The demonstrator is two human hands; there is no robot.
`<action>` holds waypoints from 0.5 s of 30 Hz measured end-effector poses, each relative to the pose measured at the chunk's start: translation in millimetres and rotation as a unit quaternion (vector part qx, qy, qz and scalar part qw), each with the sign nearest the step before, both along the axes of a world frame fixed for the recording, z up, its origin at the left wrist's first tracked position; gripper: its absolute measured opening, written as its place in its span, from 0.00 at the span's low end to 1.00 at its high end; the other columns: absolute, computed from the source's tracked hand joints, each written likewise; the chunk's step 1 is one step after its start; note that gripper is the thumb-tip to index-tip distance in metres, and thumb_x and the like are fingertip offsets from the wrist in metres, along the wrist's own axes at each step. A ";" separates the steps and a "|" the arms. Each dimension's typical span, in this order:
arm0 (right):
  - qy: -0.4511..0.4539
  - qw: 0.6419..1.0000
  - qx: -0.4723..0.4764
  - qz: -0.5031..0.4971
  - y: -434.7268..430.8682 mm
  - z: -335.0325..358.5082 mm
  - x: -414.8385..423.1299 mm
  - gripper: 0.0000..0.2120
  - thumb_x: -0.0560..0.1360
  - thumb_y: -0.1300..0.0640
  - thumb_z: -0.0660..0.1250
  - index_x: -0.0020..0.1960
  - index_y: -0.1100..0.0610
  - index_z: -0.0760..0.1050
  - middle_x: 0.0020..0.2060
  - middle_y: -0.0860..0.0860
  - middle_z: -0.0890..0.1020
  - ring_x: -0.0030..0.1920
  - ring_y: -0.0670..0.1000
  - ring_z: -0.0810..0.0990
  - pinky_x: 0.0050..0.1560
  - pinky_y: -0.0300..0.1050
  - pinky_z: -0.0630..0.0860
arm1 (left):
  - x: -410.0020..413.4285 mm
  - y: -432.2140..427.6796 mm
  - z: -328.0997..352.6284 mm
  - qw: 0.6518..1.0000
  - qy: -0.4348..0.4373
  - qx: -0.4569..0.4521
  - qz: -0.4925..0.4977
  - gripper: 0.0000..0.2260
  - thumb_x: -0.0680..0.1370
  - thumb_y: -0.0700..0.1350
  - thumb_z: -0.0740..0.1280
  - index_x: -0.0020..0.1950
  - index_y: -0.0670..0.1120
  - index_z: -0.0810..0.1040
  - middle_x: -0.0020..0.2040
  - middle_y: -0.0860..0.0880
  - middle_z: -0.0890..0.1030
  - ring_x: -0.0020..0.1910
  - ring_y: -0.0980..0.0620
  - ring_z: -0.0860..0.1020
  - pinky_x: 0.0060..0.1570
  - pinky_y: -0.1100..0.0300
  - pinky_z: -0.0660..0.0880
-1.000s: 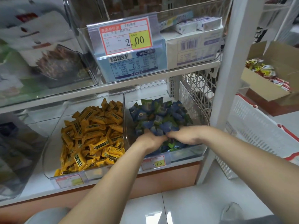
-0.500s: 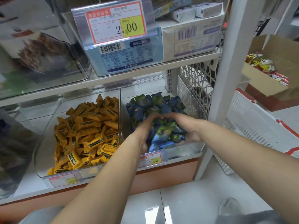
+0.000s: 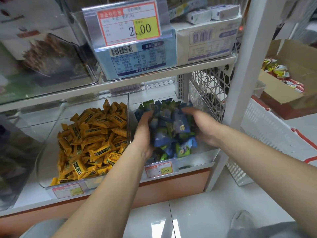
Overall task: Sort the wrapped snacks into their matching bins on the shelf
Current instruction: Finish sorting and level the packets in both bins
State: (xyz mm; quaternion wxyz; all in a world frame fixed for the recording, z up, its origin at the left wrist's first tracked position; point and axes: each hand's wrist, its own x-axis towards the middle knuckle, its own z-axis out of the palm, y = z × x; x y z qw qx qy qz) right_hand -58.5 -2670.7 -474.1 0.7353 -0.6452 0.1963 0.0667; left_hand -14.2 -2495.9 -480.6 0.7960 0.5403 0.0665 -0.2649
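A heap of blue and green wrapped snacks (image 3: 169, 127) fills the clear right-hand bin (image 3: 204, 152) on the lower shelf. My left hand (image 3: 143, 133) presses against the heap's left side, fingers curved round it. My right hand (image 3: 199, 125) cups the heap's right side, fingers reaching over the top. Both hands squeeze the pile between them inside the bin. The neighbouring clear bin (image 3: 49, 143) to the left holds many yellow wrapped snacks (image 3: 92, 140).
A price tag (image 3: 158, 170) hangs on the blue bin's front. Boxed goods (image 3: 205, 38) stand on the shelf above. A white shelf post (image 3: 240, 74), a white basket (image 3: 274, 134) and a cardboard box of mixed snacks (image 3: 281, 74) stand at right.
Both hands have moved from the front of the blue heap up and apart to its sides, gathering the snacks between them. The camera has come closer.
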 end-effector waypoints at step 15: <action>-0.160 0.726 -0.623 0.244 58.0 16.7 33.7 0.30 0.74 0.34 0.63 0.73 0.42 0.68 0.74 0.49 0.67 0.74 0.56 0.63 0.72 0.56 0.63 | -22.8 83.9 38.9 0.684 -0.508 0.523 0.000 0.19 0.75 0.49 0.69 0.65 0.51 0.75 0.60 0.49 0.78 0.60 0.47 0.74 0.54 0.57 0.73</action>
